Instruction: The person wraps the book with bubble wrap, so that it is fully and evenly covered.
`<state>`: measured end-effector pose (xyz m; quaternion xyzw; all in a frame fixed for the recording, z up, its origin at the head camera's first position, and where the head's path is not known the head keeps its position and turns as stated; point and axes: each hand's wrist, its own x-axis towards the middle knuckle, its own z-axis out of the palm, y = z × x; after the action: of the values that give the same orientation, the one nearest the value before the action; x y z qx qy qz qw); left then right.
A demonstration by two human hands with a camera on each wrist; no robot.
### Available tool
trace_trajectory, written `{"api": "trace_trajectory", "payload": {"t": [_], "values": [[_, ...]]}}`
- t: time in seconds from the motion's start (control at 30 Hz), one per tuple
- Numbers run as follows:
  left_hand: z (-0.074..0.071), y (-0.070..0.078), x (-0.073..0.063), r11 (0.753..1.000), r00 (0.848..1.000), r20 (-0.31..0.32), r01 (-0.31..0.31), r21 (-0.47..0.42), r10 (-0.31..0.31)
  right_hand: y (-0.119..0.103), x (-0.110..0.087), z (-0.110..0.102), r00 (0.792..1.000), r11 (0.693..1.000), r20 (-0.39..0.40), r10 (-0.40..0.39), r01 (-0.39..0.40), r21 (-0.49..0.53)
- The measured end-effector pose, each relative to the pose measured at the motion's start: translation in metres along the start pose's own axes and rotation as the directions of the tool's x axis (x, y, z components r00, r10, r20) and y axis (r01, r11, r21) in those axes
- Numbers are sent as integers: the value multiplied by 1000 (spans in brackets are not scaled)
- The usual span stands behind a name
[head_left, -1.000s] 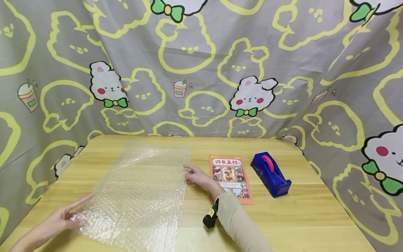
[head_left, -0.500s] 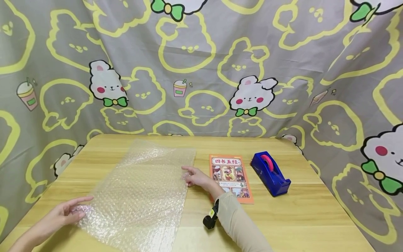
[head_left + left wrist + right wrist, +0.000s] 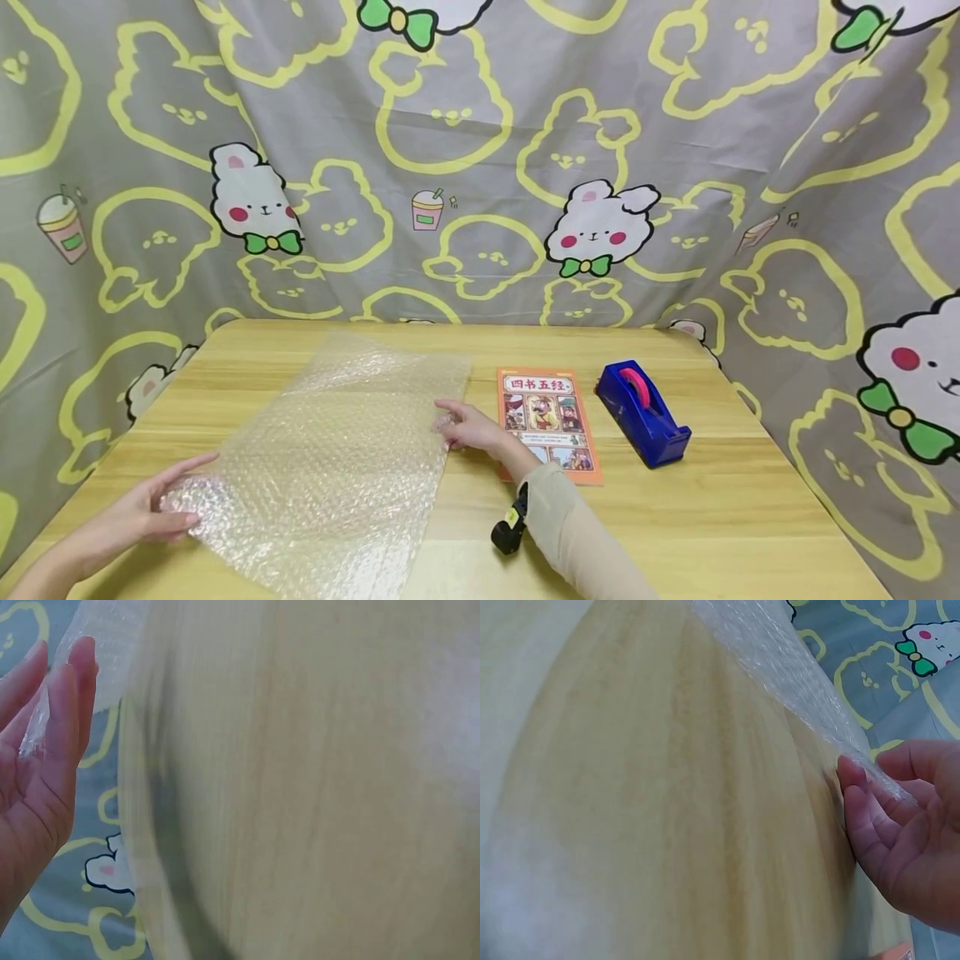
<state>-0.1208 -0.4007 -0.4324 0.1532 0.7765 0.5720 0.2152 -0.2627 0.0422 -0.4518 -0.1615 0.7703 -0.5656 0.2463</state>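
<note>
A clear sheet of bubble wrap stretches between both hands over the left half of the table, tilted so that its far corner points to the back. My left hand holds its left edge between thumb and fingers. At the right edge, my right hand pinches the sheet, index finger reaching over the top. The right wrist view shows the bubble wrap running into the fingers of the right hand, raised over the wood. In the left wrist view the left hand has bubble wrap between its fingers.
An orange-bordered book lies right of the sheet, partly behind the right forearm. Farther right stands a blue tape dispenser with a pink roll. A patterned grey curtain surrounds the wooden table.
The bubble wrap has turned slightly, its far edge shifting to the right. My left hand has moved a little left and my right hand slightly down, both still holding the sheet.
</note>
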Motion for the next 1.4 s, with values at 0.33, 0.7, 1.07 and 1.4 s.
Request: {"api": "trace_trajectory", "payload": {"t": [0.33, 0.7, 1.07, 1.4], "values": [[-2, -2, 1, 999, 1000, -21, -20, 30, 21, -1, -10, 6, 1000, 998, -16, 12, -11, 55], [-12, -9, 2, 1000, 1000, 9, -14, 23, 14, -2, -18, 13, 999, 997, -31, 43, -40, 70], [-12, -10, 5, 981, 988, -94, -103, 165, 119, -2, -26, 15, 998, 993, 13, 69, -70, 96], [-15, -10, 8, 983, 990, -102, -77, 164, 94, 2, -30, 12, 993, 989, 63, 99, -105, 106]]}}
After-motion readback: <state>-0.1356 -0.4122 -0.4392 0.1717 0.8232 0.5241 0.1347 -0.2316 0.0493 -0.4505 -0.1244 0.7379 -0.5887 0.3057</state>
